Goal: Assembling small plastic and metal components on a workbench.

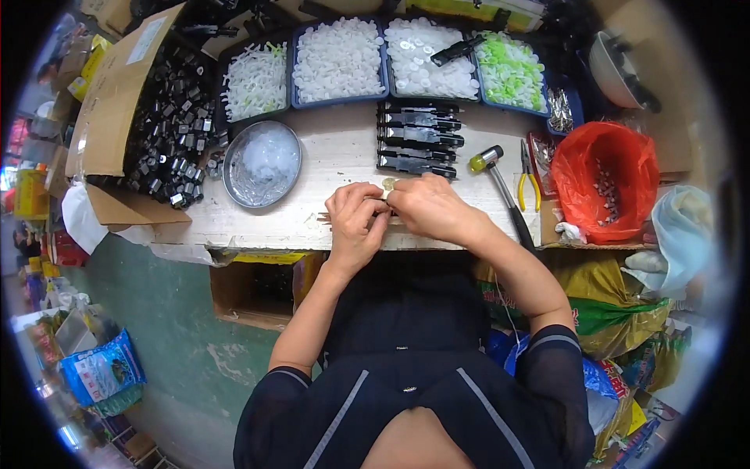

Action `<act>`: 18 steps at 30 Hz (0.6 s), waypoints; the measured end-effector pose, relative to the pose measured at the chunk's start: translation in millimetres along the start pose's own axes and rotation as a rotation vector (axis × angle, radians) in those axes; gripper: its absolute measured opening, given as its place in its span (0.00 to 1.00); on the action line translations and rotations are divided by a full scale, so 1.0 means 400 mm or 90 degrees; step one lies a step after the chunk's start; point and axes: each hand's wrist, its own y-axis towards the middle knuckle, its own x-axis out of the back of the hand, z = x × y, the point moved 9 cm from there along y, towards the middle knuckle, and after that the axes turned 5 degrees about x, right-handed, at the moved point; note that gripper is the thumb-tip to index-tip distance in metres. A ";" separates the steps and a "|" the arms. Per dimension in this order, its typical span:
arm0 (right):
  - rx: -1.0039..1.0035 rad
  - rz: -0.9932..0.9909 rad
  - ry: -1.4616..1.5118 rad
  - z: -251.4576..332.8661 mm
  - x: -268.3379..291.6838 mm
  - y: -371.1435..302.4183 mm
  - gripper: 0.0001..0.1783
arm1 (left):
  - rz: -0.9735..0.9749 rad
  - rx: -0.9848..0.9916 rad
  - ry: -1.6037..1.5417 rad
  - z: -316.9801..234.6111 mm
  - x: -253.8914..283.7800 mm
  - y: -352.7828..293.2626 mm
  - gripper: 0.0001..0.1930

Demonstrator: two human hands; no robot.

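Blue glossy plastic packet [101,369]: red print, illegible; far lower left of the left hand [355,225].
White rectangular paper label [146,39]: illegible; upper left of that hand.
Green-and-gold plastic sack [608,314]: lettering, illegible; lower right of the right hand [431,206].

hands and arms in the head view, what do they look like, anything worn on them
The left hand and right hand wear no gloves, and no watch or bracelet shows on either wrist. The forearms are uncovered. Short, dark navy or black sleeves, seemingly slightly sheer, end near the elbows, each with a thin grey stripe by the hem.
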 end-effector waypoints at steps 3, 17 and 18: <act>-0.038 -0.115 0.082 -0.066 0.046 -0.062 0.05 | 0.027 0.011 0.008 0.010 -0.012 0.002 0.06; -0.877 0.122 -0.379 -0.652 0.313 -0.926 0.17 | 0.074 -0.062 0.090 -0.015 -0.022 0.022 0.11; -0.871 0.132 -0.356 -0.672 0.297 -0.965 0.17 | 0.075 -0.075 0.080 -0.014 -0.022 0.018 0.12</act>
